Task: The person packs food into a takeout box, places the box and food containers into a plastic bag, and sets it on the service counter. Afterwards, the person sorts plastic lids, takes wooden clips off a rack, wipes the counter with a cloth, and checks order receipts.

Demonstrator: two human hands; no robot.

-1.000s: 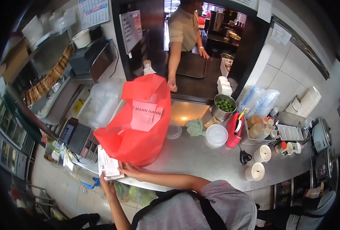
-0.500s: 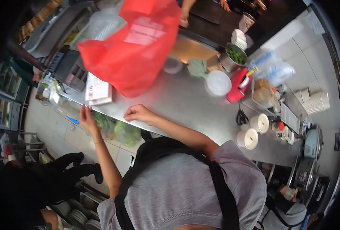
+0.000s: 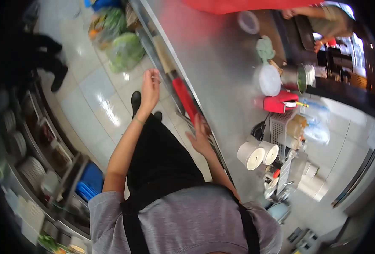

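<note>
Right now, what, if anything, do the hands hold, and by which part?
Left hand: nothing visible. Right hand is at the near end of a red thing, grip unclear.

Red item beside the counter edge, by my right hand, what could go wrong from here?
Your right hand is close to the long, narrow red item and the straight edge of the grey metal counter, so your fingers might knock or scrape there.
The pale green vegetables in a clear plastic bag lie low ahead of your black shoes; stepping forward might catch them.
</note>
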